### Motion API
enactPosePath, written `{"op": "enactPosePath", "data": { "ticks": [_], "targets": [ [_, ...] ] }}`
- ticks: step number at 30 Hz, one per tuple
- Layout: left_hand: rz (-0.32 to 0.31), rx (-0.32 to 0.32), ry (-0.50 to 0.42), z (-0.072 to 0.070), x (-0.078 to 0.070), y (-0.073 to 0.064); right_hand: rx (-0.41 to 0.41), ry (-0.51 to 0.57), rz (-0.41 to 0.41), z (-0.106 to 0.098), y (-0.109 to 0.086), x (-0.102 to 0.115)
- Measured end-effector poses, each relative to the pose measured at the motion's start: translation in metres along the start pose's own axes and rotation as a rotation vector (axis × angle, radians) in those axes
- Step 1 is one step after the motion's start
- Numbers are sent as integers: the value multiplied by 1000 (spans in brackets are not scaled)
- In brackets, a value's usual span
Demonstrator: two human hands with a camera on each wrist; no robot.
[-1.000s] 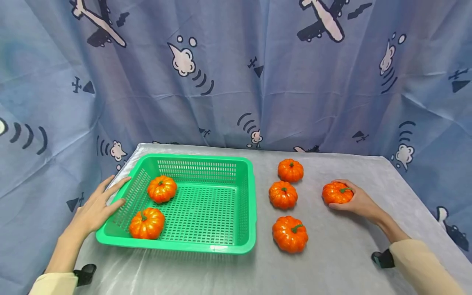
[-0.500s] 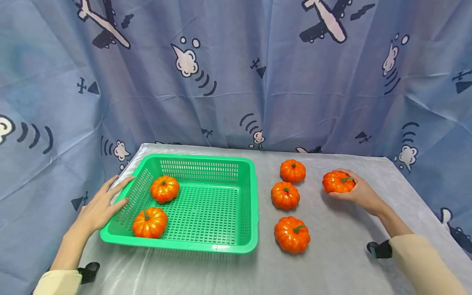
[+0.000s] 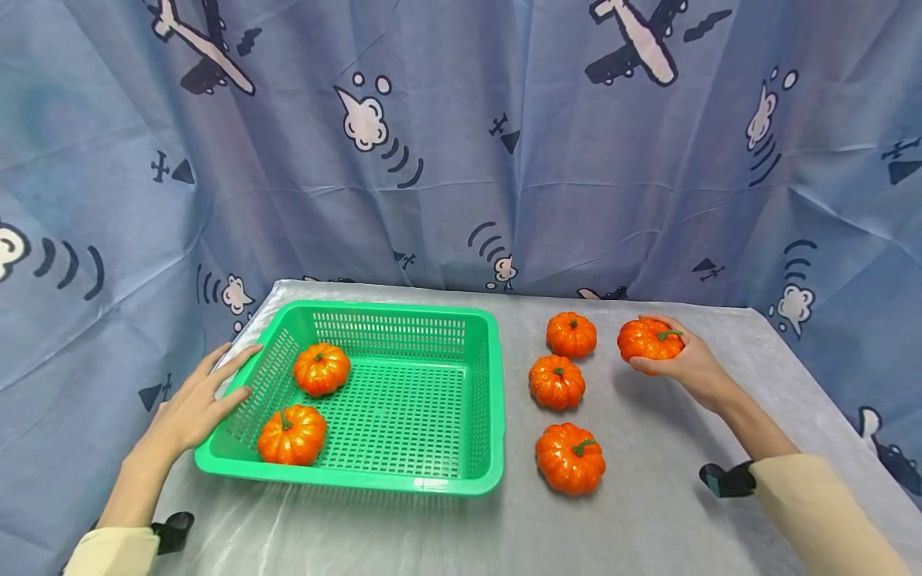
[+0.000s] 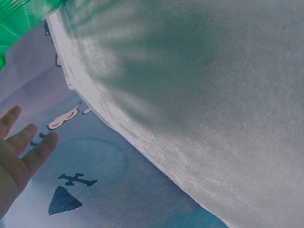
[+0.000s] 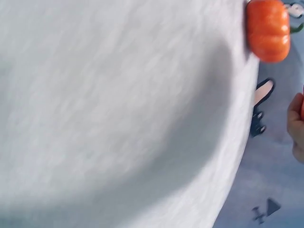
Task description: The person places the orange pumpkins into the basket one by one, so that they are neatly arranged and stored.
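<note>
Right hand [image 3: 693, 366]: fingers wrapped round a pumpkin [image 3: 647, 339], up off the table [image 3: 648, 488].
Left hand [image 3: 189, 410]: fingers loose, spread at the left side of the basket [image 3: 346, 479].
Basket: two pumpkins [image 3: 322, 370] inside.
Table: three pumpkins [image 3: 557, 382] right of the basket.

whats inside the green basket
The basket holds a back pumpkin and a front pumpkin, both toward its left side. Slotted floor shows to their right. Whatever is directly beneath each one is covered, so I can't tell.
</note>
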State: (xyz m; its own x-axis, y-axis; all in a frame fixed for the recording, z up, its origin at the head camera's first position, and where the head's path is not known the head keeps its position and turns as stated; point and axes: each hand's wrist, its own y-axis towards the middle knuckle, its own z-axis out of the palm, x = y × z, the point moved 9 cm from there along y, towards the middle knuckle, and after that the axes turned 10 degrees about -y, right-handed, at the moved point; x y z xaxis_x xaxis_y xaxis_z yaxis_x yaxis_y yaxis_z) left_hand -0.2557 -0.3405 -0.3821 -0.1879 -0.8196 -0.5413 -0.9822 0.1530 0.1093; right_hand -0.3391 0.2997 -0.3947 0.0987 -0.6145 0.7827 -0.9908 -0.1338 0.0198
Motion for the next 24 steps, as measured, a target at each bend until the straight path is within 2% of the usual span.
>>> {"op": "enactPosePath", "data": {
  "ticks": [6, 13, 24],
  "targets": [
    [7, -5, -9, -1, -1, -1, 18, 77, 6, 12, 4, 30],
    [8, -14, -3, -3, -2, 0, 27, 108, -20, 31, 8, 65],
    [17, -26, -14, -2, 0, 1, 125, 166, -69, 69, 14, 117]
  ]
}}
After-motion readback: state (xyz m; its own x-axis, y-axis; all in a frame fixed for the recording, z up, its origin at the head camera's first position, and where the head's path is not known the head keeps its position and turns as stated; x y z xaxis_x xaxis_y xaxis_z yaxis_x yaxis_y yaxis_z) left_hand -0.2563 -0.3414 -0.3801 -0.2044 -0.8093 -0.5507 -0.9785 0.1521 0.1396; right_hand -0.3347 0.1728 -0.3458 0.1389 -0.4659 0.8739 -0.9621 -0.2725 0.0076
